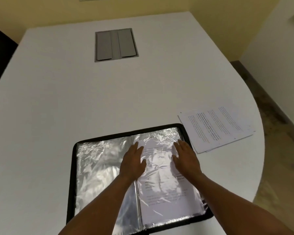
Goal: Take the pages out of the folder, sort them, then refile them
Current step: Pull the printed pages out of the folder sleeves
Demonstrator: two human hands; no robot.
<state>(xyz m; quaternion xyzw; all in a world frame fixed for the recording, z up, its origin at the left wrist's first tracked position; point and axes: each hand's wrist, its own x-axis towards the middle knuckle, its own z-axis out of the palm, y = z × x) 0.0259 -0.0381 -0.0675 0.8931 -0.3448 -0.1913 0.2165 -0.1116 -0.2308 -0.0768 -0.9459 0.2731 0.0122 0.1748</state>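
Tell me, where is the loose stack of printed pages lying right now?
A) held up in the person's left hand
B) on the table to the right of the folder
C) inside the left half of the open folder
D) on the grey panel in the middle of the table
B: the stack of pages lies flat on the white table, just beyond the right edge of the open folder.

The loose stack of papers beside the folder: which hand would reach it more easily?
Probably the right hand. It rests on the folder's right-hand page, nearest the paper stack; the left hand lies by the spine.
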